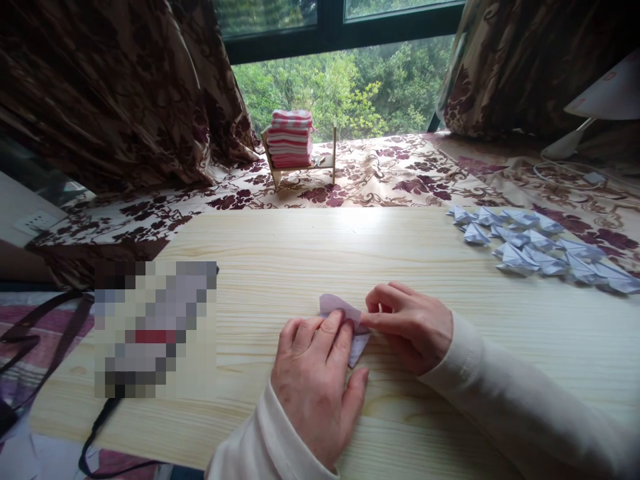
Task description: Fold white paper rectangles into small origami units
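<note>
A small piece of folded paper (339,305), pale with a faint lilac tint, lies on the wooden table with one flap raised. My left hand (317,373) rests flat over it, fingers stretched out and thumb apart, covering much of the paper. From the right comes my right hand (413,323), its fingers curled and the index finger reaching to the paper's right edge by the flap. Its thumb is mostly hidden beneath. A pointed corner of the paper shows below the left fingers.
Several folded white paper shapes (537,243) sit at the table's (260,267) far right. A blurred-out object (155,330) with a black strap lies at left. Beyond the table, a small wooden stand (300,169) bears stacked pink-and-white cloths (290,140). A lamp (607,90) stands at right.
</note>
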A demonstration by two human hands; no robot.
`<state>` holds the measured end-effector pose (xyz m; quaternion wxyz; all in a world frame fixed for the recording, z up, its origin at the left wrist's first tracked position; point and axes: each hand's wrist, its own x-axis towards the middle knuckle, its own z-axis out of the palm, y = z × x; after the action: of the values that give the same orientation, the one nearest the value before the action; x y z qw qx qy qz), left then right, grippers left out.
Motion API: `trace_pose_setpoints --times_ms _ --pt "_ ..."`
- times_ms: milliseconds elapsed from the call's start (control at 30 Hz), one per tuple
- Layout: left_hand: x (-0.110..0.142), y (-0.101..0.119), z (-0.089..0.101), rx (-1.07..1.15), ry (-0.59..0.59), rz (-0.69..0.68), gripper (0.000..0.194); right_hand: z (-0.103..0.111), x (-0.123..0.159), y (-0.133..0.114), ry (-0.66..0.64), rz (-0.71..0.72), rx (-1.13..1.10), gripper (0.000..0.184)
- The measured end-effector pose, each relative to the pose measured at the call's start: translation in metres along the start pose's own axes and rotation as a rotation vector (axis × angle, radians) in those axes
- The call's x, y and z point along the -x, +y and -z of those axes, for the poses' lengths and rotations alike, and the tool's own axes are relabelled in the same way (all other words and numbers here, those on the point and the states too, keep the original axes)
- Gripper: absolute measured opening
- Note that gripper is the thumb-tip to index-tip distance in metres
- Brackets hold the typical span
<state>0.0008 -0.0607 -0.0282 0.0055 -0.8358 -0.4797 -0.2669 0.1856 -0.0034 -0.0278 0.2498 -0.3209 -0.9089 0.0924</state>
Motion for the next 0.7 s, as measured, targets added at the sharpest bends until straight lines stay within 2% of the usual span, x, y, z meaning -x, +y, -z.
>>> trace_pose_setpoints --times_ms 133,300,467,567,633,700 --pt "0.0 0.0 0.001 -0.001 -0.002 0.013 0.037 0.0 -0.001 -0.002 -0.008 -0.04 -0.047 0.028" --pt "-0.001 0.003 0.001 0.004 -0.011 0.03 0.036 -0.001 -0.003 -0.007 0.024 -0.111 -0.111 0.014" --pt "-0.002 0.004 0.005 0.026 -0.019 0.031 0.035 -0.011 -0.006 -0.01 0.102 -0.165 -0.024 0.023" --pt "-0.003 -0.009 0.012 0.028 0.029 0.044 0.033 -0.015 -0.006 -0.011 0.118 -0.175 0.04 0.023" --pt "-0.005 -0.024 0.016 -0.037 0.106 0.114 0.029 -0.016 -0.006 -0.011 0.119 -0.172 0.061 0.023" --pt "-0.007 -0.037 0.017 -0.063 0.11 0.185 0.022 -0.016 -0.005 -0.012 0.115 -0.17 0.074 0.023"
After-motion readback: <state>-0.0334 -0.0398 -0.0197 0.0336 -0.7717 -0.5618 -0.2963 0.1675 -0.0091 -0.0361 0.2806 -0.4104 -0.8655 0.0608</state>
